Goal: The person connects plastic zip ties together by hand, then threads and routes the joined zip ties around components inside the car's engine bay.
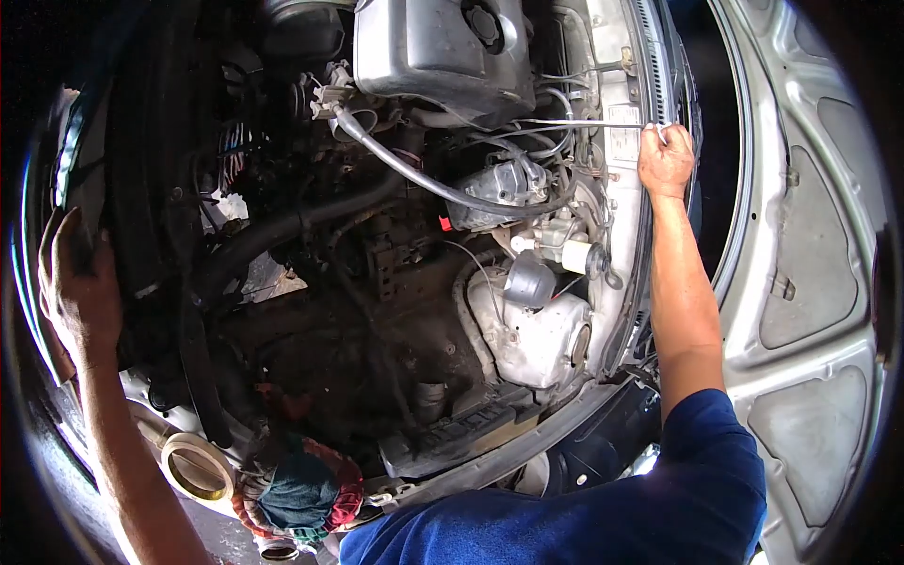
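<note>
My right hand (666,162) is closed around the end of a thin metal rod (593,123) at the cowl edge of an open engine bay. The rod runs left from the fist, below a silver-grey reservoir with a black cap (443,47). My left hand (83,292) lies at the front edge of the car on the far left, fingers apart, with nothing visible in it. Part of that hand is in shadow.
A roll of tape (197,466) and a bundled cloth (306,490) sit on the near edge. A grey hose (405,169) crosses the bay. The raised hood (810,235) stands at the right.
</note>
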`<state>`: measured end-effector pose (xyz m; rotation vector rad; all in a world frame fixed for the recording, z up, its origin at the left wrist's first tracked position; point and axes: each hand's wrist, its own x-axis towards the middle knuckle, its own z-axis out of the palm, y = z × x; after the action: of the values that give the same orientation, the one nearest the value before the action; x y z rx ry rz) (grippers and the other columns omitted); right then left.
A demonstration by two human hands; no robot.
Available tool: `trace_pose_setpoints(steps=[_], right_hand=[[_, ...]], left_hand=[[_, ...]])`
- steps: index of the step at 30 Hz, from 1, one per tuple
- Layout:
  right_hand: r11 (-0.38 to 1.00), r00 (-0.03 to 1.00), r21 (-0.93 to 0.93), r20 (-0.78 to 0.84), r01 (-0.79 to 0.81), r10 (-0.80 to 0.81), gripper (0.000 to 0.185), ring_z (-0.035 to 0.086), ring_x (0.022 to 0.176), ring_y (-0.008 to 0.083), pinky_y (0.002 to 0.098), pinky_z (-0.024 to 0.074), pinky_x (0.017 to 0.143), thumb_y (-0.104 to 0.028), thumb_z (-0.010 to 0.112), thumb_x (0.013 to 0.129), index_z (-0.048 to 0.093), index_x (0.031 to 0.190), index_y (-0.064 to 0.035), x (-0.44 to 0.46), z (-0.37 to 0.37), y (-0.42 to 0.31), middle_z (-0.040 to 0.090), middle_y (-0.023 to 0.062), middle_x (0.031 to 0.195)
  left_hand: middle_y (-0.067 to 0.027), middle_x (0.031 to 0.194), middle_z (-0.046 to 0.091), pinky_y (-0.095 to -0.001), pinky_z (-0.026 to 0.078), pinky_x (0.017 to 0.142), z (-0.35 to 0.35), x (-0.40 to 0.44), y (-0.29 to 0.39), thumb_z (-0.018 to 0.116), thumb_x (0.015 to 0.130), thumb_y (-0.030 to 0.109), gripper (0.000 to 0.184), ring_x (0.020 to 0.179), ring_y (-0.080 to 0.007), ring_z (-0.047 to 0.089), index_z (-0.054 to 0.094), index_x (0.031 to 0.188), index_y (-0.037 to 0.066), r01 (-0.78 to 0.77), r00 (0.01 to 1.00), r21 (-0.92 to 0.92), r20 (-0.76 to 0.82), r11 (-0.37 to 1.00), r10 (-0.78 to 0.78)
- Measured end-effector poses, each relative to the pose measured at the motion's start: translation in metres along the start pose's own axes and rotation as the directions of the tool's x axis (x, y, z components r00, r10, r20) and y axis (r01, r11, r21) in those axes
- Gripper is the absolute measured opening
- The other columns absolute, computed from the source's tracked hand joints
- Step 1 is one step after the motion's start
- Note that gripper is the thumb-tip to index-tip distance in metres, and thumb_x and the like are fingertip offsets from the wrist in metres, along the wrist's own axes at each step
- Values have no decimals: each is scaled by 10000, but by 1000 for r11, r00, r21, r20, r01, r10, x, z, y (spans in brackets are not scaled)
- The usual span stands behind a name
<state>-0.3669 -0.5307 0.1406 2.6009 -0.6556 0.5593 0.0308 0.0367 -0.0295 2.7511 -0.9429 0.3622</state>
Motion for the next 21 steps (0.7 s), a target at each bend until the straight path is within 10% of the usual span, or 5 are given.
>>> trace_pose_setpoints(steps=[21], right_hand=[[999,999,28,20,-34,33,218,556,778,315,430,459,713,-167,716,722,534,675,-57,3,-4,-7,585,106,756]], left_hand=[[-75,1301,558,-422,430,985,-5,2,10,663,830,205,407,1185,-301,527,589,1227,159,26,1000,-38,-17,999,-26]])
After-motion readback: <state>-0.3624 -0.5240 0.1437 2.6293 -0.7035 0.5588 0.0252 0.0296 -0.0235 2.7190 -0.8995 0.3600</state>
